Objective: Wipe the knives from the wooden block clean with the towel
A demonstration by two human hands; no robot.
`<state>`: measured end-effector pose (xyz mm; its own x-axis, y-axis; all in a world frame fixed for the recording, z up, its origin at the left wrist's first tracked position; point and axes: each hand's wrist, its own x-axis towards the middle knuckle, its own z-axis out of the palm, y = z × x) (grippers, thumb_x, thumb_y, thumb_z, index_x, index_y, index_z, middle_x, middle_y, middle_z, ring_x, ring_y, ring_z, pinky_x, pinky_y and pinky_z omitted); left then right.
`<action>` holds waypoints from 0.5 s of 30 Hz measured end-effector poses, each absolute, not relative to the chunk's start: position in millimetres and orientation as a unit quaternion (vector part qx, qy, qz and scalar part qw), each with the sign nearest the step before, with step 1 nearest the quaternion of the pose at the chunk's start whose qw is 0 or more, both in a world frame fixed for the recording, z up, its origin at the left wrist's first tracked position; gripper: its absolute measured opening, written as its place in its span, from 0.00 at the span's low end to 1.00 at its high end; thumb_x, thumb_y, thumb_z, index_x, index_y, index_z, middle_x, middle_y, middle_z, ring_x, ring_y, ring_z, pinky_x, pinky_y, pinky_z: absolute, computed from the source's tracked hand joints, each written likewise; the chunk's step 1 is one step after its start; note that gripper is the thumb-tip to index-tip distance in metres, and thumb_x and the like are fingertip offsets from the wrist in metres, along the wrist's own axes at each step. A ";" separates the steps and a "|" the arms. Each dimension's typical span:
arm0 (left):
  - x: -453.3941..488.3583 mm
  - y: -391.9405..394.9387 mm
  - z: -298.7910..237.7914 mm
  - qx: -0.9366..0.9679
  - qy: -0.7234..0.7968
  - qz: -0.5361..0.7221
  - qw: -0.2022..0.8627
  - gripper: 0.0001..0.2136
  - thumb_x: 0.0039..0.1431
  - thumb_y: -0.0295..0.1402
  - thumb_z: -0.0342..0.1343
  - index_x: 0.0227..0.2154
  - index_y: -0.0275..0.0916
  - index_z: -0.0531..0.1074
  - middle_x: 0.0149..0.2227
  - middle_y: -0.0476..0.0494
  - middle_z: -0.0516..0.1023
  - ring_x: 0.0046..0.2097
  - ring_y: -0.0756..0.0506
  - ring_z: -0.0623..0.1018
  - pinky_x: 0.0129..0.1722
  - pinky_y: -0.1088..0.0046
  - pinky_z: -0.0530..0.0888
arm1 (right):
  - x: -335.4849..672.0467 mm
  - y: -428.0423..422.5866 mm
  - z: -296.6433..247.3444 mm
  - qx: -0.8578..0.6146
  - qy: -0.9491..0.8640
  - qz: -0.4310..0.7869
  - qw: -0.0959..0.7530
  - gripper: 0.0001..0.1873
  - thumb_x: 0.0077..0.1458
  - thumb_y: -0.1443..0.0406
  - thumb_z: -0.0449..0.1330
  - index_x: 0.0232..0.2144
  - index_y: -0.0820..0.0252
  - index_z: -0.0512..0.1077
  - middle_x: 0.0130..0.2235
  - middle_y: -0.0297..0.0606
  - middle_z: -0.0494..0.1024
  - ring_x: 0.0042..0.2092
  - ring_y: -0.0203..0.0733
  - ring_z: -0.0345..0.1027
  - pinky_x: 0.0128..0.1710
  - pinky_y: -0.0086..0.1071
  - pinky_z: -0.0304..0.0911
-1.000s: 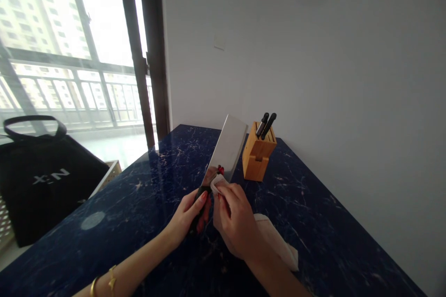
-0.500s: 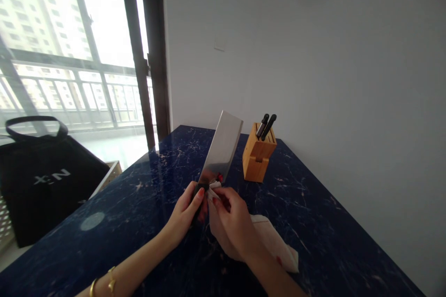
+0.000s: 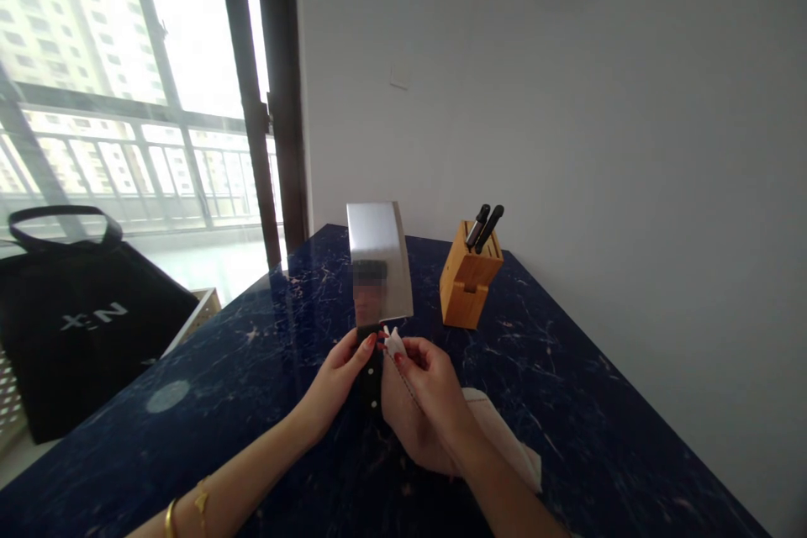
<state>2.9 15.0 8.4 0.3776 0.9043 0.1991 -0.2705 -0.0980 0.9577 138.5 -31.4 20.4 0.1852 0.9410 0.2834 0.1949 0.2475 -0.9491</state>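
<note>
My left hand grips the black handle of a broad steel cleaver, holding the blade upright with its flat face turned toward me over the dark blue marble table. My right hand pinches a small fold of white cloth right at the blade's lower edge, beside the handle. The rest of the white cloth trails down under my right wrist onto the table.
A wooden knife block with two black-handled knives stands at the back of the table near the white wall. A black tote bag sits off the table's left side, before a large window and dark door frame.
The cleaver has turned from tilted right and edge-on to upright with its flat face toward me. My right hand with the cloth slid down from the blade to its base.
</note>
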 end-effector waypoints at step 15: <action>6.1 13.0 8.2 0.568 0.258 0.476 0.620 0.18 0.51 0.38 0.56 0.44 0.37 0.67 0.41 0.41 0.75 0.42 0.44 0.74 0.41 0.70 0.70 | 134.3 -41.5 25.2 -0.629 -0.610 0.184 0.446 0.17 0.36 0.61 0.66 0.33 0.57 0.74 0.29 0.35 0.75 0.32 0.42 0.69 0.31 0.30 0.61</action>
